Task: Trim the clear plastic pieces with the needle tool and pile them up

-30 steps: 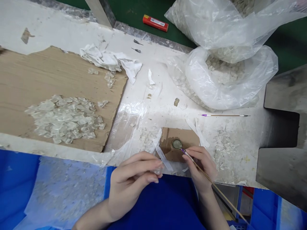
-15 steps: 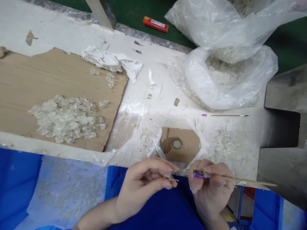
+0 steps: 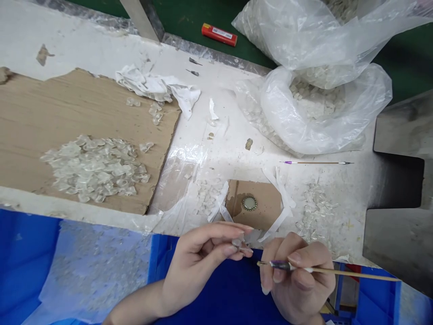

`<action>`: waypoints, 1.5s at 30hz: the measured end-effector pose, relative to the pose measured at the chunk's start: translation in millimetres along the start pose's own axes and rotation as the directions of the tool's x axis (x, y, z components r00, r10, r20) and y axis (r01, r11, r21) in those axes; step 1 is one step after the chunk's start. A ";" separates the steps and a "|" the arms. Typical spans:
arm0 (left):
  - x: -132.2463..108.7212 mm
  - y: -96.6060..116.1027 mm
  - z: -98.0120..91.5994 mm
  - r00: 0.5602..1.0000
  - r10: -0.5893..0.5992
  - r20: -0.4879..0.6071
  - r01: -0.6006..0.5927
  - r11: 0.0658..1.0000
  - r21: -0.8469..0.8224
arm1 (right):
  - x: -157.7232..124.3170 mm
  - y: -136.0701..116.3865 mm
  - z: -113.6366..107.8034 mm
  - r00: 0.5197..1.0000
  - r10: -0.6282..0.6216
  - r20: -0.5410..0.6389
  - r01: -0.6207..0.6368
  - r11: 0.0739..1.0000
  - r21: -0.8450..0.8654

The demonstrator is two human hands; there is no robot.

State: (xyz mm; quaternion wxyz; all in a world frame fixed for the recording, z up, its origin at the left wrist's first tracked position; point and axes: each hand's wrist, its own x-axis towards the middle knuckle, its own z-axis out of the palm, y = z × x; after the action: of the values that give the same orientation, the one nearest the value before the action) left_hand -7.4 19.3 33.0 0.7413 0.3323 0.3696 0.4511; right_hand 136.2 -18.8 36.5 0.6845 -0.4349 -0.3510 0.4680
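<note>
My left hand (image 3: 206, 266) pinches a small clear plastic piece (image 3: 239, 244) between thumb and fingers, near the table's front edge. A thin wooden stick tool (image 3: 352, 272) with a dark and purple tip is gripped in my right hand (image 3: 299, 275), its tip pointing left toward the piece but apart from it. Just beyond my hands lies a cardboard pad (image 3: 267, 207) edged with white tape. On the pad sits a round, pale disc with a beaded rim (image 3: 249, 203), within a dark wet-looking stain.
A heap of clear pieces (image 3: 98, 167) lies on a cardboard sheet (image 3: 30, 117) at left. Small pieces (image 3: 316, 207) are scattered to the right. Plastic bags (image 3: 324, 131) of pieces, a second purple-tipped stick (image 3: 318, 163), a white cloth (image 3: 145, 83) and a red box (image 3: 219, 34) are farther back.
My right hand has shifted slightly down, and the stick's tip has moved down and left. The piece in my left hand has turned a little.
</note>
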 end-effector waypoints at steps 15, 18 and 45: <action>1.3 3.1 -8.8 0.984 0.167 0.064 -0.176 0.963 0.202 | 17.8 40.9 -36.7 0.983 -0.173 -0.054 0.112 0.816 -0.567; 2.7 4.8 -9.3 0.976 0.214 0.038 -0.216 0.943 0.252 | 20.1 46.4 -42.2 0.991 -0.130 -0.013 0.095 0.785 -0.612; -1.3 -0.7 -1.7 0.999 0.009 0.041 -0.013 0.995 0.100 | 2.2 3.7 13.0 0.995 0.099 -0.012 -0.100 0.992 -0.073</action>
State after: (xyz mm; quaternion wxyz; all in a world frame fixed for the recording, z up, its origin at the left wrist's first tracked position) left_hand -8.9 18.1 31.9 0.7284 0.3803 0.3749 0.4293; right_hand 124.1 -12.5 38.1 0.6452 -0.4787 -0.3432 0.4866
